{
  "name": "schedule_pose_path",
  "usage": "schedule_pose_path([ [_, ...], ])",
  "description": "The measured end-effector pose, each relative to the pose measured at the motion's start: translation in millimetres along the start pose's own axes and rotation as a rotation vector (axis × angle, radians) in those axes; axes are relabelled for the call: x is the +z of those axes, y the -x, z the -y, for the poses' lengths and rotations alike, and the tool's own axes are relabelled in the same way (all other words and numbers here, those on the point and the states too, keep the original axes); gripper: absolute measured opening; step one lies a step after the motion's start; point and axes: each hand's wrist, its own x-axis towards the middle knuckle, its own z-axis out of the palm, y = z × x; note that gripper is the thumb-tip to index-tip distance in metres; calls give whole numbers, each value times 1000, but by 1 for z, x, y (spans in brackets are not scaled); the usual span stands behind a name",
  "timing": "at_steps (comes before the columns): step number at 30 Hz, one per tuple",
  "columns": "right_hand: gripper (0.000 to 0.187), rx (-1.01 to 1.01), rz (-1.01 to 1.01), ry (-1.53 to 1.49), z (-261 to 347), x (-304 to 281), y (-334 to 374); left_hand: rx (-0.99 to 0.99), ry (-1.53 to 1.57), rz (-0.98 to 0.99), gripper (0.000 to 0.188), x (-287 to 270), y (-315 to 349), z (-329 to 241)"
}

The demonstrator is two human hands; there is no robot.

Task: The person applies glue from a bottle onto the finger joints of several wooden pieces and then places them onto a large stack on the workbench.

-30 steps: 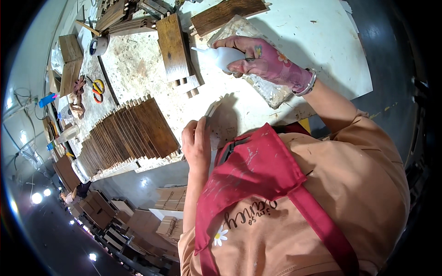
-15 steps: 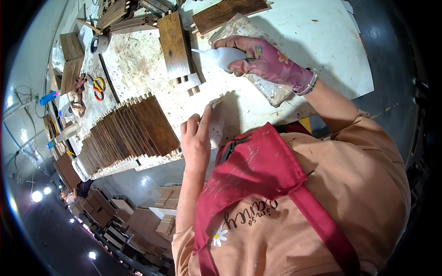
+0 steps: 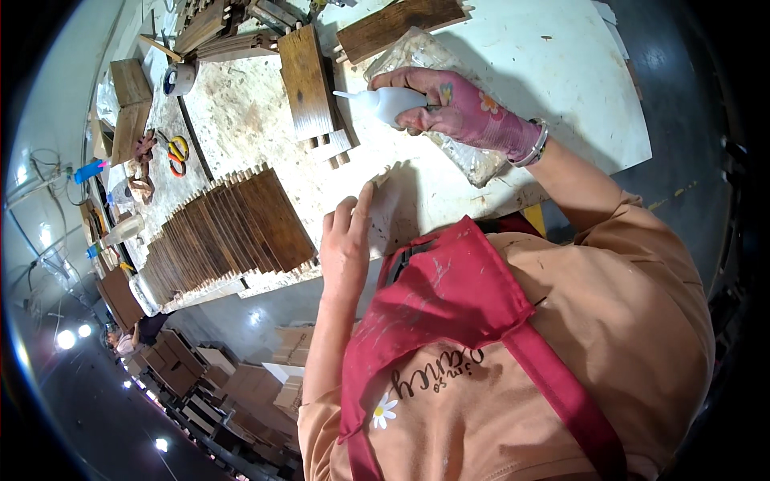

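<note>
Right now I have the white squeeze bottle [image 3: 393,105] up over the surface [image 3: 561,104], wrapped in the gloved right hand [image 3: 459,108], its thin nozzle pointing left toward the upright-lying brown board [image 3: 303,76]; I can't tell how high it hangs. To handle it well, I'd keep the squeeze light and even, and tip the nozzle down only once it is lined up, since a tight grip could spill its contents. My bare left hand [image 3: 346,240] sits lower, index finger stretched, the others curled; a small pale piece [image 3: 380,176] is at its fingertip, though whether it is pinched I cannot tell. Leftward lies a row of dark boards [image 3: 233,220] with pale pegs along one edge, then scissors [image 3: 177,154]. As for writing, I see no label on the bottle's visible side; only the tan shirt [image 3: 609,337] carries dark script, above a white flower, beside the red apron [image 3: 449,280].
</note>
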Motion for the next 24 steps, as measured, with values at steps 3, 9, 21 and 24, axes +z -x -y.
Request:
schedule_pose_path([
  [3, 48, -86, 31, 36, 3, 3, 0, -64, 171, -108, 62, 10, 8, 0],
  [9, 46, -21, 13, -16, 1, 1, 0, 14, 134, -95, 61, 6, -6, -1],
  [21, 49, -9, 30, -70, -4, 0, 0, 84, 243, -222, 45, 11, -8, 2],
  [24, 47, -28, 21, 130, -1, 1, 4, 119, 336, -360, 43, 19, -3, 10],
])
